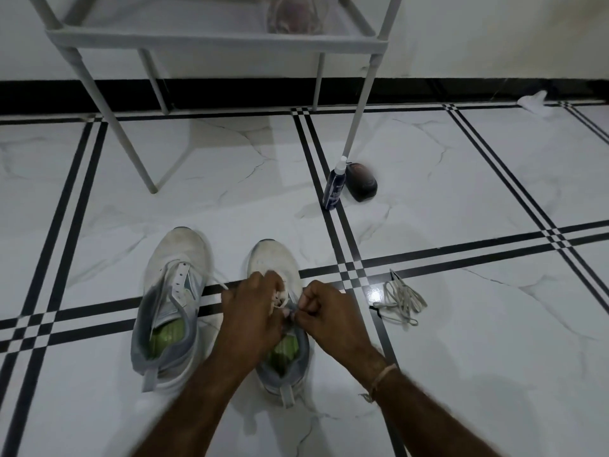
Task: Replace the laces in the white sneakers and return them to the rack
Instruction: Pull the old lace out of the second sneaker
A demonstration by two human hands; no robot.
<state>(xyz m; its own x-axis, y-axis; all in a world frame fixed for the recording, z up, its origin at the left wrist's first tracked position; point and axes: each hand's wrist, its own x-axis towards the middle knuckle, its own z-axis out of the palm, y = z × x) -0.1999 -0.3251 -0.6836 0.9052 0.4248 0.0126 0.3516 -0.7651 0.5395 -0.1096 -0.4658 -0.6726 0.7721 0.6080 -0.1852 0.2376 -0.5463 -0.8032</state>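
Standing near the viewer with its toe pointing far, the right sneaker point(276, 258) is under both hands. The left hand point(253, 313) curls over its throat and pinches the white lace point(280, 303) at the eyelets. The right hand point(326, 311), closed tight like a fist, pinches the same lace just to the right. The left sneaker point(171, 301) stands just beside on the left, parallel, with its green insole showing. A loose lace point(400, 300) lies bunched on the tiled floor point(494, 324) to the right of the hands. Farther off, a dark bottle point(335, 188) with a white cap stands touching a dark rounded object point(362, 186), next to a leg of the white rack point(217, 39). A white cloth point(534, 102) lies far right by the wall.
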